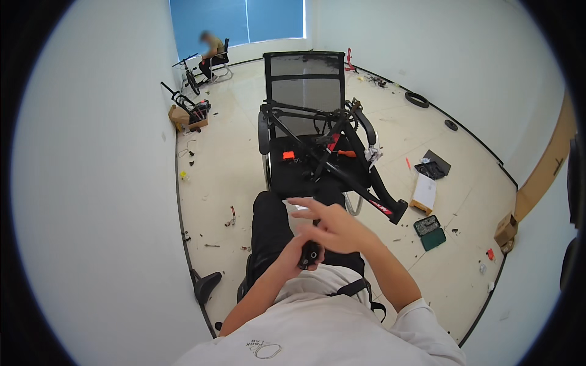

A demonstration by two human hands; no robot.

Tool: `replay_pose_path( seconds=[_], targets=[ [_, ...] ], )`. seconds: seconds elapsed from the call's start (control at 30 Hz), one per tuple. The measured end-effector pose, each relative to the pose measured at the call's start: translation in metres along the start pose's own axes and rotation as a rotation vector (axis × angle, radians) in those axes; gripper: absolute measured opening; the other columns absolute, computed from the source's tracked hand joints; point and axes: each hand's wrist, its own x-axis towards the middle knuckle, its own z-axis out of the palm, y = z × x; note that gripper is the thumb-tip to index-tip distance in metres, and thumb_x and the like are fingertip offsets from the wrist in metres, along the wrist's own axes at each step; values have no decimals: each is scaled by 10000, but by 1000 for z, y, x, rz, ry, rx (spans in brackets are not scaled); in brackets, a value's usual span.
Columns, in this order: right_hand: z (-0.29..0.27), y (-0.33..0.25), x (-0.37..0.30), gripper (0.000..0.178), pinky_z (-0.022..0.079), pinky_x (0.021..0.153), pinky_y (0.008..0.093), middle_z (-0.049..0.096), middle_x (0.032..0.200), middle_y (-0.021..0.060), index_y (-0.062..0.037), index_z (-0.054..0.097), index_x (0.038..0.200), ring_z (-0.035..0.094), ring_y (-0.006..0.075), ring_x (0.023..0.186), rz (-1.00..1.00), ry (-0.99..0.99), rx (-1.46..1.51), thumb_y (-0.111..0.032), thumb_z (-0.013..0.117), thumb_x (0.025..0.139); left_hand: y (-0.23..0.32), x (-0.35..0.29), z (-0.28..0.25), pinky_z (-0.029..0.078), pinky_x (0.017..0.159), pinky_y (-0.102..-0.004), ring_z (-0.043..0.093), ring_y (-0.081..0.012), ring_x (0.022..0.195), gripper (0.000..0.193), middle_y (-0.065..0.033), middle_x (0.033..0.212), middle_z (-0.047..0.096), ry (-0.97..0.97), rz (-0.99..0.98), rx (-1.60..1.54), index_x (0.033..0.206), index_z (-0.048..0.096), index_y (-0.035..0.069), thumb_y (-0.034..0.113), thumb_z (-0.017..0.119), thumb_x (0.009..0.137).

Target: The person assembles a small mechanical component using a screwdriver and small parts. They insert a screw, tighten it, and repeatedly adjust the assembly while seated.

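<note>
My left hand (293, 255) is closed around a small black part (310, 255) in front of my lap. The part has a rounded end with a pale ring on it; its exact kind does not show. Just above it, my right hand (336, 230) reaches across with the fingers spread and stretched to the left. Its lower fingers overlap the left hand's fingertips, and whether they touch the black part is hidden. Ahead of my knees, a black bicycle frame (343, 174) with a crank and chainring (351, 116) lies across a black mesh chair (305, 67).
On the chair seat are a red-orange block (289, 156) and an orange-handled tool (347, 154). A green tool case (432, 235) lies open on the right floor. At left are a bicycle saddle (207, 285) and a cardboard box (198, 123). A seated person (213, 52) is beside a bicycle.
</note>
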Motion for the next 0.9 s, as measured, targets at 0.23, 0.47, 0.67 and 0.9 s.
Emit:
replay_pose_path(
  seconds=[0.23, 0.47, 0.67, 0.9],
  targets=[
    [-4, 68, -38, 359, 519, 637, 358, 696, 849, 147, -10, 669, 996, 677, 284, 697, 243, -134, -481, -318, 485, 977, 37, -2, -19, 343, 374, -267, 516, -176, 530, 361, -88, 642, 563, 98, 170, -144, 1043, 540, 119, 457, 420, 1005],
    [20, 26, -39, 364, 457, 515, 302, 667, 803, 139, -75, 617, 1196, 580, 204, 501, -18, -297, -6, -326, 569, 937, 25, 1, -4, 376, 403, -252, 518, -124, 528, 348, -55, 676, 561, 165, 155, 67, 1092, 522, 102, 426, 423, 1013],
    [0, 19, -40, 214, 450, 530, 313, 638, 685, 100, -49, 687, 1017, 585, 210, 545, -13, 227, -276, -210, 647, 882, 25, -4, 1, 353, 390, -241, 515, -129, 501, 319, -54, 645, 560, 120, 83, -49, 980, 523, 116, 424, 441, 1002],
    [38, 44, -46, 370, 484, 599, 376, 662, 735, 145, -26, 661, 1087, 623, 307, 627, -187, -136, -213, -352, 597, 923, 25, 9, -14, 386, 402, -268, 527, -156, 492, 411, -69, 634, 553, 244, 170, -53, 999, 518, 106, 512, 453, 983]
  ],
)
